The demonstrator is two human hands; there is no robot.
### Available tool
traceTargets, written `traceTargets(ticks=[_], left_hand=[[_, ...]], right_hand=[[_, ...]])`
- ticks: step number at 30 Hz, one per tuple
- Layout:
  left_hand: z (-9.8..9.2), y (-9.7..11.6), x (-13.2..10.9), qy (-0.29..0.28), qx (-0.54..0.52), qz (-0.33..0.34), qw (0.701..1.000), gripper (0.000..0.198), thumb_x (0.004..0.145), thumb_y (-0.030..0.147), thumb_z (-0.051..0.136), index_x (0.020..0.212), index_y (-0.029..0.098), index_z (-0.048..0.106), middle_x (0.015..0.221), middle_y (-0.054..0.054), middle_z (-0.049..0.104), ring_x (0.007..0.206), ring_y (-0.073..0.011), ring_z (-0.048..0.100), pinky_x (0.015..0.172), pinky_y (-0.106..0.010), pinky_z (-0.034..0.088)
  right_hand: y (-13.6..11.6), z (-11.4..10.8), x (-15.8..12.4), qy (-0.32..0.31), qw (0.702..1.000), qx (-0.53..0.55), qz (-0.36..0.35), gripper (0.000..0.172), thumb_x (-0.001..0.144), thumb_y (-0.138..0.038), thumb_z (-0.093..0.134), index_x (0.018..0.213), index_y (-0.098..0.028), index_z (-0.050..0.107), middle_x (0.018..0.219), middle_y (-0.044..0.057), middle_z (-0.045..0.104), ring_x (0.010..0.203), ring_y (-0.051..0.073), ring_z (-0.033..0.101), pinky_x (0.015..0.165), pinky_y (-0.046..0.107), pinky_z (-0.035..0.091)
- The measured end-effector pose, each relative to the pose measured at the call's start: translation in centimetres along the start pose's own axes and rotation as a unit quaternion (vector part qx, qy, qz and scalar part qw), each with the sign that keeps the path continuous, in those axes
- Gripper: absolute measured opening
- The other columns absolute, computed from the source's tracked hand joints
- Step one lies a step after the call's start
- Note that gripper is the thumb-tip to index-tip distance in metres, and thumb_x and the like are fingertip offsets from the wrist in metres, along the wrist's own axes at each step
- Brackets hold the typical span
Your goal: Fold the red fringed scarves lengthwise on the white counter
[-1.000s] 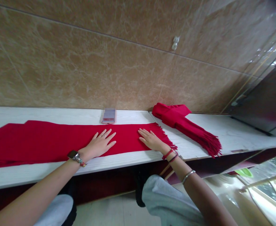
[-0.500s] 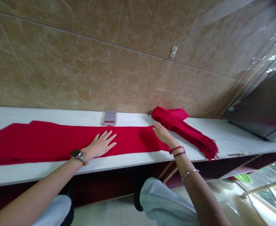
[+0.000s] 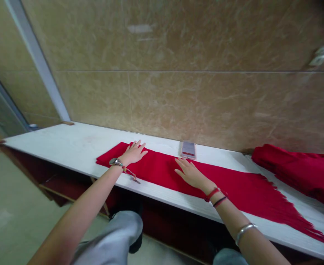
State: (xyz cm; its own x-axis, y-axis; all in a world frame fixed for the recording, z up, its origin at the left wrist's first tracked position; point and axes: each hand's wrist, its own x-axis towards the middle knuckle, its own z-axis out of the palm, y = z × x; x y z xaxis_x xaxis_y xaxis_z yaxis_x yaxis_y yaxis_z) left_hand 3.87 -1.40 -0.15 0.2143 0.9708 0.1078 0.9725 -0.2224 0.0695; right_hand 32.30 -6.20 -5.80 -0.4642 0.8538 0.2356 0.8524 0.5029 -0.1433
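Observation:
A red scarf (image 3: 162, 171) lies flat along the white counter, its folded end at the left and its fringe spread at the right. Near the folded end, my left hand (image 3: 133, 153) rests on the cloth with fingers spread. My right hand (image 3: 191, 173) lies open on the scarf's middle, fingers stretched toward the wall. Just beyond the right fingertips is a phone (image 3: 188, 149), lying by the scarf's far edge. A second red scarf (image 3: 291, 167) sits bunched at the far right, against the wall.
The white counter (image 3: 76, 141) runs along a tiled wall (image 3: 162, 103) and ends at the left. Under it are dark red shelves (image 3: 65, 186). A small white fixture (image 3: 320, 55) is on the wall at upper right.
My view has swung left, so the counter's left end and the scarf's folded end now show. My left hand has moved toward that end; my right hand now lies near the phone.

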Motion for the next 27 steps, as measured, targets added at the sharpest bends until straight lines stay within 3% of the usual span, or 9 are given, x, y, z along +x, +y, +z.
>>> traceTargets(ticks=[2,4,7,14,20,24,27], left_hand=[[-0.4,-5.6,-0.5,0.038,0.005,-0.049,0.998,0.054,0.090,0.038,0.028,0.136,0.011,0.033,0.146,-0.015,0.022,0.133,-0.0278,0.020,0.105,-0.042,0.023],[-0.8,-10.2,-1.3,0.038,-0.009,-0.064,0.997,0.047,0.089,0.031,0.029,0.129,0.011,0.045,0.138,-0.013,0.040,0.127,-0.0231,0.035,0.103,-0.035,0.028],[-0.8,-14.2,-2.1,0.009,-0.032,-0.058,0.998,0.041,0.085,0.030,0.036,0.116,0.014,0.057,0.121,-0.008,0.058,0.110,-0.0184,0.054,0.094,-0.024,0.037],[0.4,-15.5,-1.2,0.034,-0.093,-0.184,0.978,0.043,0.070,0.036,0.060,0.105,0.012,0.063,0.098,-0.010,0.068,0.090,-0.0222,0.062,0.073,-0.024,0.044],[-0.4,-16.3,-1.6,0.010,-0.132,-0.190,0.973,0.029,0.070,0.038,0.057,0.082,0.014,0.067,0.068,-0.004,0.065,0.064,-0.0177,0.058,0.054,-0.023,0.039],[-0.4,-16.5,-2.0,-0.044,-0.256,-0.142,0.955,0.027,0.063,0.040,0.061,0.069,0.014,0.063,0.056,0.000,0.058,0.051,-0.0145,0.050,0.046,-0.023,0.032],[-0.6,-17.3,-1.7,0.021,-0.227,-0.159,0.961,0.024,0.062,0.039,0.062,0.064,0.015,0.060,0.053,0.001,0.055,0.051,-0.0146,0.049,0.046,-0.023,0.032]], right_hand=[[-0.5,1.2,0.2,-0.019,1.000,-0.018,-0.001,0.050,0.092,-0.039,0.028,0.137,-0.018,0.035,0.143,0.010,0.032,0.132,0.026,0.025,0.104,0.051,0.025],[-0.6,2.0,0.2,-0.020,0.999,-0.032,-0.002,0.049,0.092,-0.039,0.027,0.136,-0.021,0.036,0.142,0.008,0.033,0.132,0.024,0.026,0.104,0.050,0.024],[-0.4,2.5,0.1,-0.011,0.999,-0.042,-0.008,0.050,0.091,-0.041,0.025,0.136,-0.020,0.037,0.141,0.009,0.035,0.131,0.023,0.027,0.103,0.049,0.026],[-0.2,2.4,0.0,-0.010,0.999,-0.038,-0.008,0.053,0.091,-0.045,0.023,0.135,-0.020,0.038,0.141,0.009,0.035,0.131,0.023,0.029,0.104,0.048,0.026],[0.1,2.5,-0.1,-0.013,0.999,-0.029,-0.010,0.055,0.091,-0.047,0.023,0.136,-0.019,0.037,0.142,0.008,0.034,0.131,0.022,0.027,0.105,0.048,0.024],[0.3,2.7,-0.1,-0.001,1.000,-0.021,-0.010,0.055,0.090,-0.049,0.023,0.134,-0.021,0.039,0.140,0.009,0.037,0.130,0.023,0.030,0.104,0.048,0.026],[0.3,2.8,-0.1,-0.001,1.000,-0.021,-0.010,0.055,0.090,-0.049,0.023,0.134,-0.021,0.040,0.140,0.009,0.038,0.129,0.024,0.031,0.104,0.049,0.027]])
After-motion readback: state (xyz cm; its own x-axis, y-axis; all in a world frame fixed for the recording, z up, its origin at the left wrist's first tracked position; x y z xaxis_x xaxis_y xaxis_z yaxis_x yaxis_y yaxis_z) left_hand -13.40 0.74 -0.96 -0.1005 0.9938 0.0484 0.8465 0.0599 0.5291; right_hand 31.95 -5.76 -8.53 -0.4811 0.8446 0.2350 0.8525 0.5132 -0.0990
